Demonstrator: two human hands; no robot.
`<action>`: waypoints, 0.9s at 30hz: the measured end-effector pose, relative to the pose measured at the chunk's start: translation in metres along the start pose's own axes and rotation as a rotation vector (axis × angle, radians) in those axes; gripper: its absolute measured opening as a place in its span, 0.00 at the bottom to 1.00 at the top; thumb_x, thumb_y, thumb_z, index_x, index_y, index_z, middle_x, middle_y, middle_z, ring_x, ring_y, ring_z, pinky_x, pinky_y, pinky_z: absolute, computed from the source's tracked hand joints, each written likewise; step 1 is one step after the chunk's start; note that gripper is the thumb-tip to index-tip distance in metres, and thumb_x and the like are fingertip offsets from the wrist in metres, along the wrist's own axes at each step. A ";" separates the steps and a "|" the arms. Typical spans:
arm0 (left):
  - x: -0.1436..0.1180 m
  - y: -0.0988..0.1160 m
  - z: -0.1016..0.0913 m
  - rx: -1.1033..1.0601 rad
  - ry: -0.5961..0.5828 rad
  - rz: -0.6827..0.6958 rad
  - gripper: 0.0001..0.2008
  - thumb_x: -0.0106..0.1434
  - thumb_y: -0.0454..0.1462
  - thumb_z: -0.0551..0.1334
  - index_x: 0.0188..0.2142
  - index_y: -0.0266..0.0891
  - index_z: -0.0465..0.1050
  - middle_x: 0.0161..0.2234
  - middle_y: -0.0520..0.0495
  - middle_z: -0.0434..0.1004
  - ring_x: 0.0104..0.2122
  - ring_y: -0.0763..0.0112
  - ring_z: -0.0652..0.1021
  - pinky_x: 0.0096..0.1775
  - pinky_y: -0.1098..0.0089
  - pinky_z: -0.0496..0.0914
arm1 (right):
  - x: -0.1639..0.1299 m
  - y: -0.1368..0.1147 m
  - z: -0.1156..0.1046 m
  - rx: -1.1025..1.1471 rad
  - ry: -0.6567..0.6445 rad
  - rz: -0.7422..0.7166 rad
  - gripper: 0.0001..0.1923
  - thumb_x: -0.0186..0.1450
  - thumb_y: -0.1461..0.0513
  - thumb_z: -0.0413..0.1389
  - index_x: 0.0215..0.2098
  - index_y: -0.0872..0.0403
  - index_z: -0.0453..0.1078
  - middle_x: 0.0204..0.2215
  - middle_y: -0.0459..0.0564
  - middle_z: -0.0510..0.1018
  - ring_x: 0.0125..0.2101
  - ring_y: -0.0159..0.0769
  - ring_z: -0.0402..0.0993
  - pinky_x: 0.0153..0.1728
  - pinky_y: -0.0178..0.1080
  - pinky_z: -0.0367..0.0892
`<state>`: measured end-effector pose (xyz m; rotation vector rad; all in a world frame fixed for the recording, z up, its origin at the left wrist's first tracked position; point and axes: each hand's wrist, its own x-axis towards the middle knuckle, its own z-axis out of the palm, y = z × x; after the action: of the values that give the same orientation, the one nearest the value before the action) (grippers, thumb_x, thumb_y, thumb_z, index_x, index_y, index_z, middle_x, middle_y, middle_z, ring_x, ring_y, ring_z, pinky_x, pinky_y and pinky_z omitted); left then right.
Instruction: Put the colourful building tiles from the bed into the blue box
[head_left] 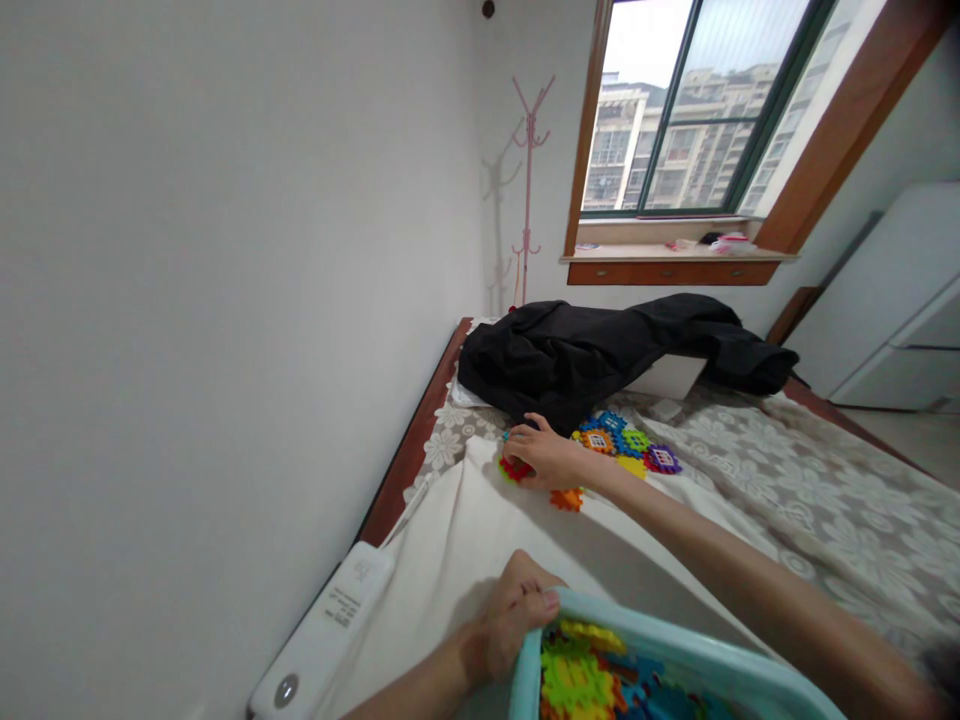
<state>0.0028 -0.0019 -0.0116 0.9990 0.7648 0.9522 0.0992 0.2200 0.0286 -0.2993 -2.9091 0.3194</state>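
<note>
Right hand (546,455) grip seemingly closing on red block (514,468), left hand (510,615) grip clasping teal bin (675,655) rim

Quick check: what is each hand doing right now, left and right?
Left hand: closed on the rim of the teal bin.
Right hand: resting on the loose plastic blocks; grip cannot be told.

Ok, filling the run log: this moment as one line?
left hand: grips basin rim | right hand: on toy blocks | surface: bed sheet

Blocks (622,445) on bed (825,500), jacket (600,355) behind; tub (675,660) nearest, wall left.
</note>
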 end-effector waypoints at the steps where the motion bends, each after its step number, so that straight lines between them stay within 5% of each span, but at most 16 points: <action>1: 0.000 0.000 -0.001 0.004 -0.007 0.006 0.28 0.56 0.58 0.64 0.18 0.37 0.66 0.16 0.53 0.58 0.16 0.77 0.58 0.21 0.72 0.52 | 0.002 0.002 -0.004 0.026 0.026 0.009 0.15 0.61 0.61 0.66 0.45 0.53 0.72 0.43 0.54 0.81 0.53 0.50 0.72 0.65 0.61 0.49; 5: 0.001 0.005 -0.001 0.007 -0.039 0.002 0.28 0.57 0.58 0.63 0.17 0.38 0.63 0.16 0.54 0.57 0.16 0.78 0.56 0.20 0.72 0.49 | 0.013 0.020 -0.016 0.084 0.100 0.199 0.15 0.67 0.58 0.62 0.49 0.55 0.70 0.44 0.54 0.79 0.46 0.44 0.75 0.52 0.45 0.65; 9: 0.001 0.011 0.001 -0.004 -0.023 0.011 0.28 0.56 0.58 0.64 0.16 0.40 0.59 0.15 0.55 0.54 0.15 0.79 0.56 0.19 0.72 0.48 | 0.025 0.039 -0.013 0.082 -0.003 0.219 0.14 0.61 0.63 0.66 0.45 0.56 0.74 0.41 0.55 0.80 0.40 0.45 0.76 0.42 0.40 0.67; 14: 0.002 0.005 -0.002 0.005 -0.019 0.032 0.27 0.56 0.56 0.64 0.16 0.40 0.59 0.15 0.56 0.54 0.15 0.79 0.55 0.20 0.72 0.48 | 0.037 0.041 -0.017 0.138 -0.019 0.223 0.17 0.50 0.66 0.73 0.36 0.56 0.76 0.34 0.52 0.81 0.36 0.43 0.76 0.43 0.41 0.69; 17: 0.002 0.000 -0.005 0.016 0.002 0.020 0.27 0.55 0.57 0.65 0.17 0.39 0.60 0.16 0.56 0.54 0.16 0.79 0.55 0.20 0.72 0.48 | 0.034 0.031 -0.031 0.217 0.065 0.234 0.15 0.63 0.58 0.69 0.44 0.57 0.76 0.42 0.52 0.81 0.40 0.43 0.78 0.46 0.44 0.73; 22: 0.002 -0.004 -0.007 0.018 0.080 0.008 0.28 0.53 0.59 0.66 0.18 0.40 0.62 0.16 0.56 0.54 0.18 0.78 0.56 0.22 0.72 0.50 | 0.009 0.008 -0.058 0.365 0.256 0.224 0.20 0.73 0.55 0.60 0.59 0.55 0.70 0.56 0.55 0.75 0.50 0.46 0.77 0.49 0.52 0.77; 27: -0.002 -0.011 -0.006 -0.018 0.145 0.012 0.26 0.53 0.58 0.68 0.24 0.39 0.67 0.19 0.56 0.60 0.20 0.75 0.61 0.25 0.71 0.57 | -0.050 -0.026 -0.079 0.485 0.357 0.192 0.21 0.72 0.46 0.58 0.49 0.55 0.71 0.43 0.53 0.78 0.39 0.40 0.76 0.40 0.44 0.76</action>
<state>0.0000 -0.0042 -0.0237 0.9271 0.8708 1.0482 0.1600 0.1988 0.1014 -0.4942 -2.3642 0.8813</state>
